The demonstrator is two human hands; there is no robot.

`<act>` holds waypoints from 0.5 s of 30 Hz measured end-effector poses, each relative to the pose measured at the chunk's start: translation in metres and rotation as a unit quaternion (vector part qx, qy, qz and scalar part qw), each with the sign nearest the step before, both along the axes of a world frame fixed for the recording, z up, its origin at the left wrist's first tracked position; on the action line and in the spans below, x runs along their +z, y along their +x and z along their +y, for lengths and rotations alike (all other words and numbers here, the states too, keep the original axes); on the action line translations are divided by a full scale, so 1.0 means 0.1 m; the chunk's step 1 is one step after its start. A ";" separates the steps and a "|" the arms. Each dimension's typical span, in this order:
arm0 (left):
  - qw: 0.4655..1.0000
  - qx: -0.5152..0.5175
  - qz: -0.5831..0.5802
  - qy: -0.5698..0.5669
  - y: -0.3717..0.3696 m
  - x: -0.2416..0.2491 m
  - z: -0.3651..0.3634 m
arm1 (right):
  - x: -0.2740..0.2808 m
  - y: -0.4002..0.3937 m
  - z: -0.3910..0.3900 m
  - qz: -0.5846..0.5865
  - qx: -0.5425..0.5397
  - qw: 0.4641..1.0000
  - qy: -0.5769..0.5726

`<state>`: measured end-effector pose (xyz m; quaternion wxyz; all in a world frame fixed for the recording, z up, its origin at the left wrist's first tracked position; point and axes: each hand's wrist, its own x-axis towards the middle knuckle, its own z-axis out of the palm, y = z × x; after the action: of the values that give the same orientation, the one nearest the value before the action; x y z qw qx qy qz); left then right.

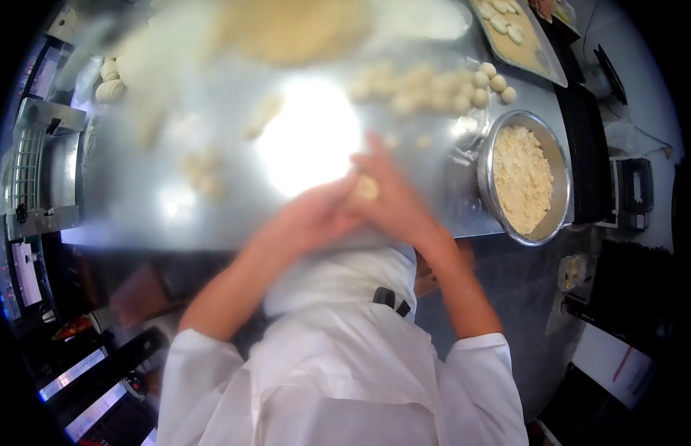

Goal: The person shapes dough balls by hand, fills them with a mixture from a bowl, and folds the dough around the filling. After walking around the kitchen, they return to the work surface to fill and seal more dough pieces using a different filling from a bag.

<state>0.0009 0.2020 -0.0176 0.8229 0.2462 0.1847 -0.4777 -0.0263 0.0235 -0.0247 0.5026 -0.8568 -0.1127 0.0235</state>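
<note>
My left hand (324,214) and my right hand (394,199) meet over the front edge of the steel table. Between them sits a small pale piece of dough (367,187), closed in by the fingers of both. Blur hides the exact finger positions. Beyond the hands, several round dough balls (480,97) lie in a loose row, most of them smeared in the picture. To the right, a metal bowl (488,178) holds a crumbly, pale yellow filling (522,178).
A tray (557,73) with flat white pieces stands at the back right. On the left of the steel table (130,223) are blurred small dough pieces (204,172). A tan mound (293,30) lies at the back. White rounds (110,91) sit at the far left.
</note>
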 end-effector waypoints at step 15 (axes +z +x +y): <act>0.965 -0.054 -0.210 0.150 0.02 0.23 0.07 | -0.17 0.07 0.15 -0.122 0.000 0.993 -0.006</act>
<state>0.0030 0.2091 0.0050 0.7698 0.4716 0.0637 -0.4254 -0.0192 0.0388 -0.0420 0.4798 -0.8564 -0.1728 -0.0804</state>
